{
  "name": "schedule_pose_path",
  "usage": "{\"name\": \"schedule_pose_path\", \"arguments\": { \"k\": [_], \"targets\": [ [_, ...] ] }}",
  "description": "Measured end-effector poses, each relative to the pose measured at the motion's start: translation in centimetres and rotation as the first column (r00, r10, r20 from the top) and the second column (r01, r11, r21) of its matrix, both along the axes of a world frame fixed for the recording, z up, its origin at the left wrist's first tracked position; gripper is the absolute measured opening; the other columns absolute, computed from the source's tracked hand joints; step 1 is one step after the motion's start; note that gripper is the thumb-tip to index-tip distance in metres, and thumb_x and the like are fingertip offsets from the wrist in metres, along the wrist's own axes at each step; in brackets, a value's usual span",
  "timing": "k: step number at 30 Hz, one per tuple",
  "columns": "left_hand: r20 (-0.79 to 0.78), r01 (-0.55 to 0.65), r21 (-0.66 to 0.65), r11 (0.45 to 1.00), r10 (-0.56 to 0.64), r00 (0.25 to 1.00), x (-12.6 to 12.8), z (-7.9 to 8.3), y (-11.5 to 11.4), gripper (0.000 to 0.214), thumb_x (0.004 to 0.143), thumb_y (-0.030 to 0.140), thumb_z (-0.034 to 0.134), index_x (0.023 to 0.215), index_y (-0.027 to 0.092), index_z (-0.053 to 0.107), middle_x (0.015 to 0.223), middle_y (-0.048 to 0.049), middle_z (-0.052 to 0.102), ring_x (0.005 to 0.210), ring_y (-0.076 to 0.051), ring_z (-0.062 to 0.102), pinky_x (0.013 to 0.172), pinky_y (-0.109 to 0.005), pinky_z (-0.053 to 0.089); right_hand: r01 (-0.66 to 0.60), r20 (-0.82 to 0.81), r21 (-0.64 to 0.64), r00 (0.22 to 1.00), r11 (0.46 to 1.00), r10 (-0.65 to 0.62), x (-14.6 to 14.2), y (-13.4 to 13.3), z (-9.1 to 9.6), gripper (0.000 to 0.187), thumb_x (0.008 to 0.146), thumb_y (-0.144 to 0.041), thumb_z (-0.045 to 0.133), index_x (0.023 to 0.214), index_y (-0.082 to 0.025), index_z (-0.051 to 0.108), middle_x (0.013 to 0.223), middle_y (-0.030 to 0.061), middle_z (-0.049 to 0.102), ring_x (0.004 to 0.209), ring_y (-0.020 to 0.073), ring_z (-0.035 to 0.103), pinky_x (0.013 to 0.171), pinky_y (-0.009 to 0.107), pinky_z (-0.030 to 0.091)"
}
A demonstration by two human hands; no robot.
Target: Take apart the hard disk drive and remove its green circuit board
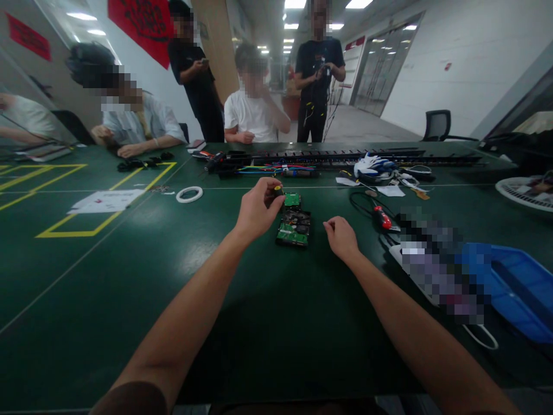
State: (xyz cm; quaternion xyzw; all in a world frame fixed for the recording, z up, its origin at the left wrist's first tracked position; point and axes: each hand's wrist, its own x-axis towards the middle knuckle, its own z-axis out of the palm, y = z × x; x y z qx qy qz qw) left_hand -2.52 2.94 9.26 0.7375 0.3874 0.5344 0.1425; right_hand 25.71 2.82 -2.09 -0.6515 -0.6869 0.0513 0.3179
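Note:
On the green table in front of me lies a hard drive (pixel 294 230) with a green circuit board and dark parts showing. Just beyond it is a smaller green board (pixel 292 200), and whether the two are joined I cannot tell. My left hand (pixel 259 208) is pinched at the left edge of this smaller board. Between its fingertips shows a small yellow-topped thing (pixel 277 188), too small to name. To the right of the drive and apart from it, my right hand (pixel 343 237) rests low with thumb and fingers closed; anything inside them is hidden.
A red-and-black screwdriver (pixel 382 218) and a blue tray (pixel 510 288) lie to the right. Gloves (pixel 374 167) and long black strips with wires (pixel 302 164) line the back. A white ring (pixel 189 194) and papers (pixel 106 200) lie left. Several people are across the table.

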Motion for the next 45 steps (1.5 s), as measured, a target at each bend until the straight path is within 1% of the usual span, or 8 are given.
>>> {"name": "schedule_pose_path", "arguments": {
  "k": [4,6,10,14,18,24,29,45],
  "targets": [
    [0.009,0.006,0.003,1.0,-0.006,1.0,-0.2,0.0,0.2,0.032,0.089,0.012,0.069,0.117,0.024,0.058,0.116,-0.0052,0.072,0.099,-0.018,0.072,0.087,-0.035,0.063,0.1,-0.049,0.016,0.994,0.995,-0.1,1.0,0.1,0.5,0.026,0.104,-0.036,0.043,0.099,-0.018,0.061,0.1,0.0138,0.067,0.09,0.0283,0.063,0.077,0.042,0.05],
    [0.008,0.0,-0.005,1.0,0.0,1.0,-0.2,0.0,0.2,0.033,0.089,0.012,0.069,0.117,0.024,0.058,0.116,-0.0056,0.072,0.099,-0.019,0.072,0.087,-0.036,0.063,0.109,-0.068,0.024,0.992,0.994,-0.107,0.7,-0.2,0.7,0.025,0.104,-0.036,0.043,0.101,-0.019,0.061,0.101,0.0132,0.067,0.09,0.0279,0.063,0.077,0.042,0.05],
    [0.003,-0.002,-0.018,1.0,0.002,1.0,-0.2,0.0,0.2,0.033,0.089,0.013,0.069,0.118,0.025,0.057,0.117,-0.0059,0.072,0.102,-0.02,0.072,0.088,-0.037,0.063,-0.073,-0.071,0.11,0.994,0.991,0.082,-2.2,-1.3,1.1,0.021,0.103,-0.031,0.045,0.102,-0.019,0.062,0.104,0.0123,0.067,0.097,0.0274,0.062,0.084,0.041,0.05],
    [-0.009,0.002,-0.013,1.0,-0.002,1.0,0.0,-0.4,0.3,0.032,0.089,0.013,0.069,0.117,0.024,0.058,0.116,-0.0056,0.072,0.101,-0.019,0.072,0.088,-0.036,0.062,-0.286,-0.028,0.095,0.957,0.954,0.289,-5.6,-2.4,1.7,0.018,0.103,-0.024,0.047,0.101,-0.02,0.065,0.108,0.0115,0.066,0.1,0.0258,0.061,0.088,0.04,0.05],
    [-0.016,-0.002,0.005,1.0,0.002,1.0,0.1,-0.7,0.5,0.03,0.089,0.013,0.069,0.116,0.023,0.059,0.115,-0.0049,0.072,0.099,-0.018,0.072,0.087,-0.033,0.062,-0.396,0.097,0.038,0.915,0.917,0.392,-7.1,-2.3,2.5,0.01,0.099,-0.02,0.059,0.098,-0.02,0.068,0.109,0.0096,0.065,0.103,0.0257,0.059,0.092,0.041,0.048],
    [-0.015,0.005,0.041,0.999,-0.005,1.0,0.1,-0.5,0.3,0.032,0.089,0.012,0.069,0.118,0.024,0.059,0.115,-0.0047,0.072,0.099,-0.017,0.071,0.088,-0.033,0.061,-0.382,0.102,0.009,0.92,0.924,0.379,-8.7,-1.0,3.2,0.004,0.095,-0.02,0.069,0.093,-0.018,0.072,0.104,0.0092,0.064,0.101,0.0246,0.059,0.092,0.04,0.047],
    [-0.034,-0.018,0.039,0.999,0.019,0.999,0.2,-0.6,0.3,0.031,0.089,0.011,0.068,0.117,0.023,0.061,0.111,-0.0044,0.072,0.095,-0.016,0.071,0.086,-0.032,0.061,-0.389,0.101,-0.006,0.916,0.921,0.388,-9.9,-0.8,3.2,0.004,0.093,-0.021,0.072,0.093,-0.018,0.074,0.107,0.0095,0.064,0.104,0.0254,0.059,0.095,0.041,0.047],
    [-0.061,-0.008,0.034,0.999,0.01,0.998,0.2,-1.7,0.9,0.03,0.089,0.013,0.068,0.116,0.024,0.059,0.109,-0.0041,0.072,0.096,-0.017,0.071,0.087,-0.034,0.06,-0.431,0.124,0.015,0.896,0.902,0.426,-9.7,-0.8,2.4,0.006,0.093,-0.023,0.072,0.095,-0.02,0.077,0.113,0.0099,0.066,0.108,0.027,0.06,0.098,0.045,0.047]
  ]
}}
